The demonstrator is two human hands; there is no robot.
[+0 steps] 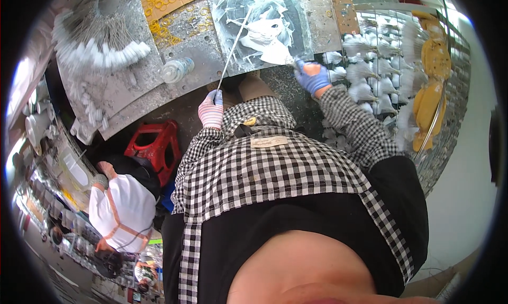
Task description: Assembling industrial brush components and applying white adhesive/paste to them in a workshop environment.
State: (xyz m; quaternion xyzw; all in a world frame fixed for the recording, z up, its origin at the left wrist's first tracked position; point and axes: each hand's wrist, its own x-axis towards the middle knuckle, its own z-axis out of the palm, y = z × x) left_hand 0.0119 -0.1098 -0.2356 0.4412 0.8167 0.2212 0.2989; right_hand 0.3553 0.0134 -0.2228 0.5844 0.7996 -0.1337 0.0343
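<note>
My left hand (210,110), in a pink-and-white striped glove with bluish fingertips, is closed round the lower end of a thin stick (234,46). The stick slants up and right over the work board, its far part whitish. White paste (271,34) is smeared thickly across a dark, glassy-looking plate (304,18) on the bench. My right hand (313,77), in a blue glove, is closed at the plate's near right corner. From its fingers a small spreading tool (290,61) reaches the paste's edge; its shape is blurred.
At the left lies a fanned bundle of wire-stemmed white brushes (106,47), near a clear jar (177,70). Yellow rings (164,33) are scattered behind it. Racked white tufts (370,66) stand at the right. A red stool (153,145) and a co-worker in white (124,209) are at left.
</note>
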